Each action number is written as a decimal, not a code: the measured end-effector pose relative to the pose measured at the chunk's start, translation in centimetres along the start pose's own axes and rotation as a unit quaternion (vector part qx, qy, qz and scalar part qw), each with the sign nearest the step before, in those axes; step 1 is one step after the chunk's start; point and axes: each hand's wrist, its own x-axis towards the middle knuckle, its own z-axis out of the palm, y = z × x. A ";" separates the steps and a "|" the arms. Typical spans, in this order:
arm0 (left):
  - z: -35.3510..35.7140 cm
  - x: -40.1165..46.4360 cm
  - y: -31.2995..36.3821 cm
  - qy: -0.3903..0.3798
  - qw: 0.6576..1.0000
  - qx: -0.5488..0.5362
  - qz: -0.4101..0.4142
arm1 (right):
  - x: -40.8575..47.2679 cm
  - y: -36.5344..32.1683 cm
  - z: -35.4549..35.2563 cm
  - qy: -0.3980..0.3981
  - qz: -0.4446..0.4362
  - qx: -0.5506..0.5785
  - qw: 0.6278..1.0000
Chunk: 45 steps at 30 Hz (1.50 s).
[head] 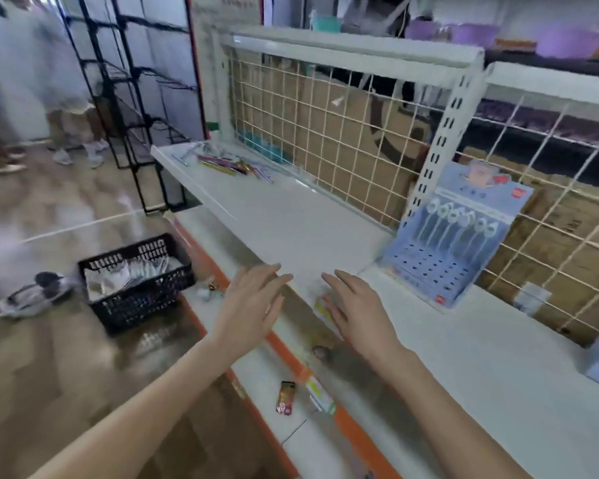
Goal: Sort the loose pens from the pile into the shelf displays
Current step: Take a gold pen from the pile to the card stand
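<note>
Reaching for the loose pens (229, 164) on the white shelf's (291, 219) far left end, I'd pick one at a time; left hand (253, 305) and right hand (357, 312) hover empty, fingers spread. Blue pen display (440, 257) stands just right; wire grid (325, 133) closes the back, the front edge stays open.

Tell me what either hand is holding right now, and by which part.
Nothing is held. The left hand and right hand are both open, fingers straight, over the shelf edge; the pens lie far off.
</note>
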 end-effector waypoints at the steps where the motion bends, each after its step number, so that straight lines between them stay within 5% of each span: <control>1: -0.8 -0.4 -1.6 -0.009 1.000 0.001 -0.019 | 1.1 -0.8 0.7 -0.006 -0.005 0.005 1.000; 22: -1.1 8.7 -31.3 -0.002 0.983 0.112 -0.146 | 32.1 -5.5 18.3 -0.107 -0.023 0.063 0.992; 30: 1.6 16.9 -42.0 -0.054 0.983 0.072 -0.162 | 45.4 -4.6 23.7 -0.143 0.017 0.056 0.988; 45: 9.7 23.8 -53.3 -0.120 0.983 -0.018 -0.138 | 56.1 -3.8 31.0 -0.129 0.154 -0.027 0.979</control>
